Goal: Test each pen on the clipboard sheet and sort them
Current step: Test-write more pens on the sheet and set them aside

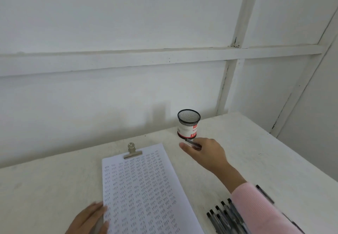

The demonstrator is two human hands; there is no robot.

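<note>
A white sheet covered in rows of short pen marks lies clipped under a metal clip on the clipboard. My left hand rests flat on the sheet's lower left edge, fingers apart. My right hand reaches forward past the sheet's top right corner, gripping a black pen. The pen's tip points toward the black mesh pen cup, which stands just beyond the hand. Several black pens lie in a loose pile at the lower right, partly hidden by my pink sleeve.
The white table meets a white panelled wall close behind the cup and clipboard. The table's right edge runs diagonally at the far right. The mesh cup carries a white and red label.
</note>
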